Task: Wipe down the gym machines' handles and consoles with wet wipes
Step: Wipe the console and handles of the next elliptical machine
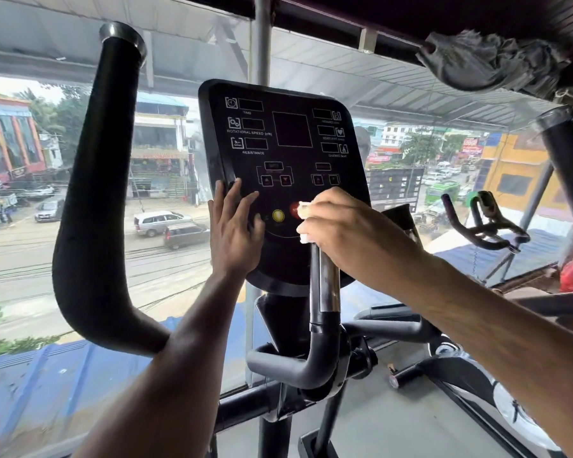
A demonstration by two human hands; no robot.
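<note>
Left hand point(235, 231), fingers straight, rests flat on my console's point(288, 140) lower left edge at frame centre. Right hand point(348, 231) grips a white wet wipe point(303, 209), pressing it against the red button point(295, 209).

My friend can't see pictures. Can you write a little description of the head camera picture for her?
A person's right hand presses a white wet wipe against the black exercise machine console, while the left hand rests flat on its left edge. A big black handle curves up on the left.
</note>
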